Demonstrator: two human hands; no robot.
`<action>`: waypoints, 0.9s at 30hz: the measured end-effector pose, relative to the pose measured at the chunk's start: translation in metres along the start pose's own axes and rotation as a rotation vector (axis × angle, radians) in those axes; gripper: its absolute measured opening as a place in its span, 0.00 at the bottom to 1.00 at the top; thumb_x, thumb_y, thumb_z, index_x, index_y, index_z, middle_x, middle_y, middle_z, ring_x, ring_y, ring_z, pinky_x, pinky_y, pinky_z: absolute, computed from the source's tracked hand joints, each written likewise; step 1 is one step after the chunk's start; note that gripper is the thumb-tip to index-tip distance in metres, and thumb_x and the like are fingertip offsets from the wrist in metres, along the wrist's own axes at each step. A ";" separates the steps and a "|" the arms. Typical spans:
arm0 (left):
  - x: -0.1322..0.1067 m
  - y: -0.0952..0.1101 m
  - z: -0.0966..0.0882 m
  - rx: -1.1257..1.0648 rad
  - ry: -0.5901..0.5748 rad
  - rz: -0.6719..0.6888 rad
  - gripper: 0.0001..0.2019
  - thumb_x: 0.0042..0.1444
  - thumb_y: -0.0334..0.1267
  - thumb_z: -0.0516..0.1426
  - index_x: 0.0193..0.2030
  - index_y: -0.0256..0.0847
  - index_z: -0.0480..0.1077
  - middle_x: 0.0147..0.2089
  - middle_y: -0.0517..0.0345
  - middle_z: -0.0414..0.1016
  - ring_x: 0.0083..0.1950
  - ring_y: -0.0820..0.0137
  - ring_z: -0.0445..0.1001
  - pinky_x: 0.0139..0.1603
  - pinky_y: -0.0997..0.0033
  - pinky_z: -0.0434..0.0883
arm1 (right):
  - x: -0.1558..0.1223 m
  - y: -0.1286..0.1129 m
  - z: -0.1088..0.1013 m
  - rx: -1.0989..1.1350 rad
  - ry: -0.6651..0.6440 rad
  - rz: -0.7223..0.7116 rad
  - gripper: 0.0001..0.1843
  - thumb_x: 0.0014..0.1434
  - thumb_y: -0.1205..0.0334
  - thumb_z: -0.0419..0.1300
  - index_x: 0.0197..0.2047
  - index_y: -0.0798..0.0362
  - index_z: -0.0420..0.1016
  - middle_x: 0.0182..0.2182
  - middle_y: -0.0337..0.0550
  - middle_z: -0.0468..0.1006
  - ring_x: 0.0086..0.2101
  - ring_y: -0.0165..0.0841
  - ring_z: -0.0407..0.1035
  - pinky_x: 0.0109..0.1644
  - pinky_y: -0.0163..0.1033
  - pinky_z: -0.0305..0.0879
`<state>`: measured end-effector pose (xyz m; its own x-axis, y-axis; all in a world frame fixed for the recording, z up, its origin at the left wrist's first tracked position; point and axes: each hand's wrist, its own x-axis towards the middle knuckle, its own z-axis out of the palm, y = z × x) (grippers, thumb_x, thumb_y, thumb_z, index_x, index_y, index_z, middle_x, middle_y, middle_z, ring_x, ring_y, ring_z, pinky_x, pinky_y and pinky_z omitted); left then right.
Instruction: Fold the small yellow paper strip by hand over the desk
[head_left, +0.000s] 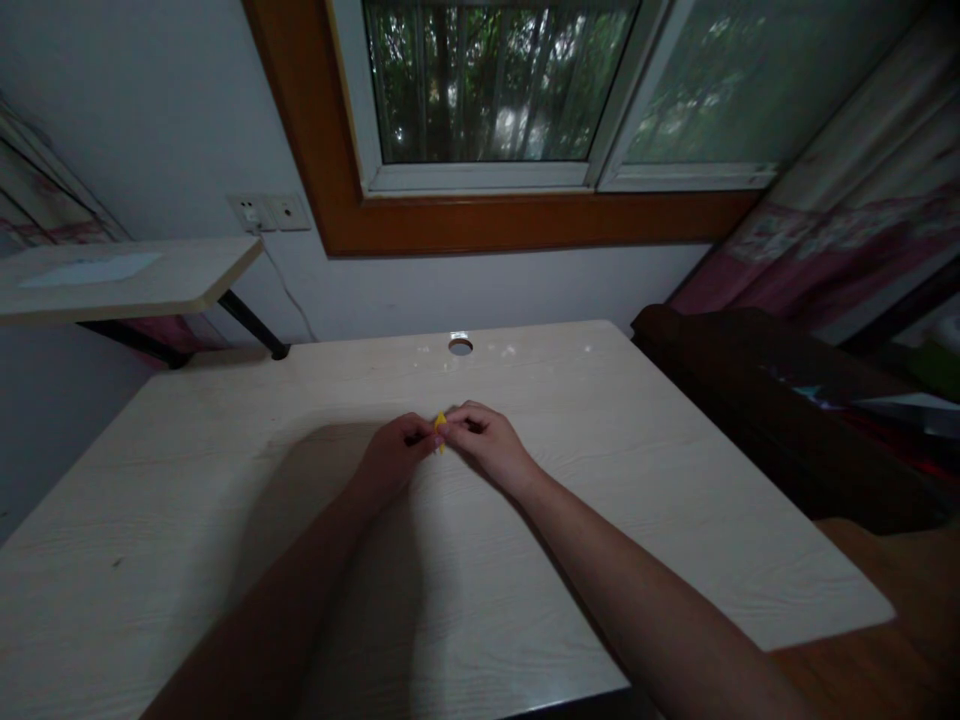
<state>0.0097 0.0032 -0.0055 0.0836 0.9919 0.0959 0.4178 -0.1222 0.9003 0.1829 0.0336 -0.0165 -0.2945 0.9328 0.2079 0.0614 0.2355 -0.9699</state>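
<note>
Between my two hands is a small yellow piece (pixel 440 421), partly covered by fingertips; its exact kind is too small to make out. My left hand (pixel 397 445) pinches it from the left side. From the right, my right hand (pixel 487 440) pinches the same piece with thumb and fingers. Both hands are over the middle of the pale wood-grain desk (pixel 585 450), close to its surface.
A cable hole (pixel 460 345) lies near the desk's back edge. At the left, a raised shelf (pixel 135 280) stands on black legs. Behind are a wall socket (pixel 268 212) with a cord and a window (pixel 495 90). Dark furniture (pixel 765 400) stands at the right.
</note>
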 end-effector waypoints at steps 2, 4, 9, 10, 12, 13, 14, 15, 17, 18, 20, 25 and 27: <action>0.001 -0.004 0.002 -0.010 0.002 0.047 0.09 0.53 0.44 0.59 0.29 0.42 0.74 0.30 0.60 0.75 0.34 0.69 0.72 0.37 0.71 0.67 | 0.000 0.000 0.001 0.057 0.029 0.039 0.11 0.52 0.54 0.67 0.31 0.53 0.80 0.29 0.41 0.76 0.30 0.30 0.67 0.36 0.37 0.62; 0.002 -0.007 0.004 -0.033 0.020 0.049 0.10 0.54 0.46 0.59 0.31 0.42 0.75 0.31 0.59 0.77 0.34 0.68 0.73 0.38 0.71 0.68 | 0.000 0.000 0.002 0.185 0.041 0.104 0.13 0.50 0.52 0.68 0.31 0.54 0.78 0.27 0.40 0.76 0.28 0.30 0.67 0.34 0.37 0.62; 0.000 -0.006 0.008 -0.248 -0.059 -0.053 0.13 0.54 0.47 0.59 0.40 0.41 0.76 0.34 0.56 0.80 0.34 0.67 0.78 0.39 0.68 0.72 | 0.002 0.000 0.002 0.416 0.030 0.212 0.16 0.48 0.51 0.70 0.32 0.55 0.77 0.23 0.40 0.77 0.25 0.29 0.68 0.31 0.35 0.62; -0.001 -0.005 0.008 -0.263 -0.053 -0.062 0.12 0.55 0.47 0.59 0.38 0.41 0.76 0.32 0.56 0.80 0.33 0.67 0.78 0.38 0.69 0.73 | 0.002 0.000 0.002 0.422 0.023 0.210 0.15 0.48 0.52 0.70 0.32 0.55 0.77 0.24 0.40 0.77 0.25 0.29 0.68 0.31 0.35 0.62; -0.002 -0.004 0.007 -0.291 -0.034 -0.075 0.11 0.55 0.46 0.59 0.36 0.40 0.76 0.30 0.57 0.79 0.30 0.68 0.78 0.36 0.70 0.73 | 0.002 0.000 0.002 0.414 0.008 0.198 0.15 0.49 0.52 0.69 0.32 0.55 0.77 0.25 0.41 0.77 0.26 0.29 0.68 0.32 0.35 0.63; -0.003 -0.003 0.007 -0.303 -0.026 -0.078 0.11 0.55 0.45 0.59 0.34 0.40 0.76 0.29 0.57 0.79 0.30 0.69 0.77 0.35 0.70 0.73 | 0.001 -0.001 0.001 0.402 0.002 0.191 0.15 0.49 0.52 0.69 0.32 0.55 0.77 0.26 0.41 0.77 0.26 0.29 0.68 0.32 0.35 0.63; -0.003 -0.003 0.006 -0.317 -0.023 -0.080 0.10 0.54 0.45 0.60 0.34 0.40 0.76 0.29 0.57 0.79 0.29 0.69 0.77 0.34 0.70 0.73 | 0.001 -0.001 0.001 0.388 -0.001 0.186 0.15 0.49 0.51 0.69 0.32 0.55 0.77 0.26 0.41 0.77 0.26 0.28 0.68 0.32 0.35 0.62; -0.003 -0.003 0.005 -0.329 -0.024 -0.081 0.10 0.54 0.44 0.60 0.33 0.39 0.76 0.29 0.56 0.79 0.29 0.70 0.77 0.34 0.71 0.73 | 0.001 -0.002 0.001 0.374 -0.006 0.183 0.15 0.49 0.51 0.69 0.33 0.55 0.77 0.27 0.41 0.77 0.26 0.28 0.67 0.32 0.35 0.62; -0.004 -0.003 0.004 -0.346 -0.028 -0.083 0.10 0.54 0.43 0.60 0.31 0.39 0.76 0.29 0.56 0.79 0.28 0.70 0.76 0.33 0.71 0.73 | 0.001 -0.003 0.000 0.344 -0.034 0.174 0.17 0.50 0.50 0.68 0.35 0.55 0.78 0.27 0.41 0.77 0.26 0.28 0.65 0.32 0.35 0.62; -0.004 -0.002 0.004 -0.352 -0.031 -0.085 0.10 0.53 0.43 0.60 0.31 0.38 0.76 0.29 0.56 0.79 0.28 0.71 0.76 0.32 0.71 0.72 | 0.001 -0.003 0.000 0.327 -0.049 0.165 0.17 0.51 0.49 0.67 0.35 0.55 0.79 0.27 0.41 0.76 0.26 0.28 0.65 0.33 0.36 0.61; -0.004 -0.001 0.004 -0.359 -0.047 -0.090 0.10 0.53 0.43 0.61 0.30 0.38 0.76 0.28 0.56 0.78 0.27 0.71 0.75 0.32 0.71 0.72 | 0.000 -0.003 -0.001 0.291 -0.068 0.145 0.17 0.51 0.49 0.67 0.34 0.56 0.79 0.25 0.40 0.74 0.26 0.28 0.63 0.33 0.36 0.60; -0.005 0.000 0.004 -0.347 -0.079 -0.090 0.11 0.52 0.45 0.61 0.31 0.39 0.77 0.27 0.56 0.78 0.26 0.71 0.74 0.30 0.71 0.72 | -0.001 0.000 -0.002 0.274 -0.053 0.137 0.15 0.51 0.50 0.67 0.30 0.55 0.78 0.23 0.38 0.72 0.26 0.28 0.63 0.33 0.36 0.59; -0.005 -0.002 0.005 -0.313 -0.086 -0.082 0.11 0.53 0.45 0.61 0.30 0.39 0.77 0.26 0.57 0.78 0.25 0.72 0.73 0.30 0.72 0.72 | -0.001 0.000 -0.001 0.271 -0.031 0.137 0.14 0.51 0.51 0.67 0.29 0.55 0.78 0.23 0.38 0.73 0.26 0.28 0.64 0.33 0.36 0.59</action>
<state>0.0130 -0.0013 -0.0094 0.1429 0.9897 -0.0062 0.1290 -0.0124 0.9916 0.1845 0.0332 -0.0167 -0.3301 0.9411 0.0732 -0.1527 0.0233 -0.9880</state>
